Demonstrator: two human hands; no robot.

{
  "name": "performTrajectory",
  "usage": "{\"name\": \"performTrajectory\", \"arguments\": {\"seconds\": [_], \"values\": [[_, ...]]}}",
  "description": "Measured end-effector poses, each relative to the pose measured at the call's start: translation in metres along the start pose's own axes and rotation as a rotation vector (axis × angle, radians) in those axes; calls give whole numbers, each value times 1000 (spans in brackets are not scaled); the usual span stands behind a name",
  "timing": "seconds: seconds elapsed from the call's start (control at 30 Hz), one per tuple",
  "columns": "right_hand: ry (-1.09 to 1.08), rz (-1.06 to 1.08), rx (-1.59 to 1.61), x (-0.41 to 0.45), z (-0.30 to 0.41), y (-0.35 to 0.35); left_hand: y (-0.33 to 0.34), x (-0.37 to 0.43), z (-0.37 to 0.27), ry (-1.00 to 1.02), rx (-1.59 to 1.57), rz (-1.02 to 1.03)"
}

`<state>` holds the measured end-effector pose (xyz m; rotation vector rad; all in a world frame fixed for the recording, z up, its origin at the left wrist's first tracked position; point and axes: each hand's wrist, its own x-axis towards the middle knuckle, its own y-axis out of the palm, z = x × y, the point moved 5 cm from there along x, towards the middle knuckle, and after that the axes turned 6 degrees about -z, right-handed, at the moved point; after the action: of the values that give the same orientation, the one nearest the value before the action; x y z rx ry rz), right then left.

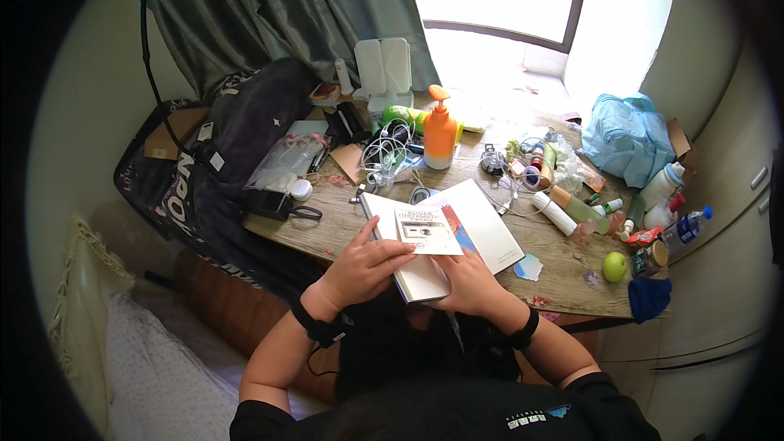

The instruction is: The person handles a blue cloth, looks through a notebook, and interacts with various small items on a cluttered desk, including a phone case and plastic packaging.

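Note:
A hardcover book [495,234] lies open in front of me, tilted above the table's front edge. Its right side shows a pale page with a little print and a strip of colourful picture. Over the left pages is a small cream card [429,231] with printed words and a drawing of a camera. My left hand [366,262] reaches over the book's left edge, and a fingertip presses the card's lower left corner. From below, my right hand [470,282] grips the book's lower edge, its thumb near the card's bottom edge. The fingers under the book are hidden.
On the wooden table [367,239] stand an orange pump bottle [438,135], tangled white cables [387,156], several cosmetic bottles [576,211], a green apple [614,266] and a water bottle [687,226]. A blue bag [628,138] sits back right; a dark blanket [245,128] covers the left side.

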<state>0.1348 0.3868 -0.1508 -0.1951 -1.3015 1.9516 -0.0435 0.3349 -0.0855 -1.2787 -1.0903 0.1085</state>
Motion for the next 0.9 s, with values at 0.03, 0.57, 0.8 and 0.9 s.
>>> {"name": "performTrajectory", "arguments": {"seconds": [0.03,0.57,0.8,0.9], "values": [[-22,-8,25,-1,0,-2,2,0,0,-1,-3,-3],[581,28,1238,0,-58,1,0,3,-7,85,7,-10],[608,-51,899,2,-95,-33,-8,-8,-1,57,54,26],[604,11,661,-2,-89,-42,-18,-16,3,21,53,18]]}}
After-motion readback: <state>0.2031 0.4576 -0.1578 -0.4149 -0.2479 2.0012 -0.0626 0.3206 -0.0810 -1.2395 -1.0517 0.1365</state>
